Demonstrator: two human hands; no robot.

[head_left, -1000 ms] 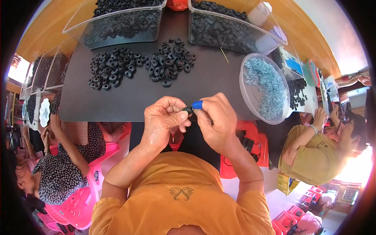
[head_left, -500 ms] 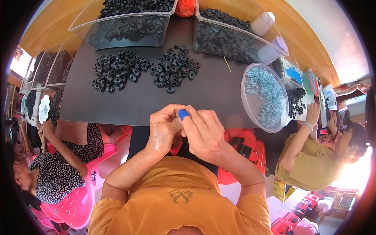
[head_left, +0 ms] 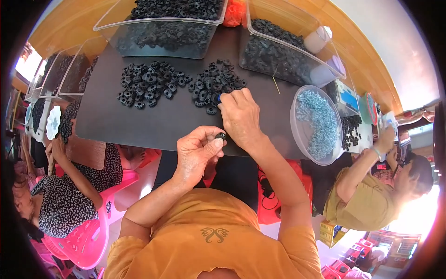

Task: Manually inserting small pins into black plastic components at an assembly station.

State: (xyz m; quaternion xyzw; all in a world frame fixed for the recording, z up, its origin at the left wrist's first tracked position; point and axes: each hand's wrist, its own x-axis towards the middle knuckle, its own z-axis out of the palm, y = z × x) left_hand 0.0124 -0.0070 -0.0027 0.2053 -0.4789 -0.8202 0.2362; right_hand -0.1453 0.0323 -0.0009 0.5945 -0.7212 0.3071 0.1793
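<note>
Between the thumb and forefinger of my left hand (head_left: 196, 151) is a small black plastic part (head_left: 220, 136), held just off the table's near edge. My right hand (head_left: 241, 116) reaches over the table, its fingers curled at the right-hand pile of black plastic parts (head_left: 214, 80). A blue cover shows on one of its fingers; the fingertips and whatever lies under them are hidden. To the left sits another pile of black parts (head_left: 147, 83). A round clear tub (head_left: 297, 123) of small light-blue translucent pieces (head_left: 318, 123) stands to the right.
Two clear bins (head_left: 162, 46) (head_left: 274, 63) full of black parts line the far side of the dark table (head_left: 104, 118). Bottles (head_left: 318, 39) stand in the right bin. People sit at both sides, one in a patterned dress (head_left: 69, 204), one in a mustard shirt (head_left: 362, 195).
My hands have parted. My right hand has moved forward to the right-hand pile, while my left stays near the table edge with the black part now visible.
</note>
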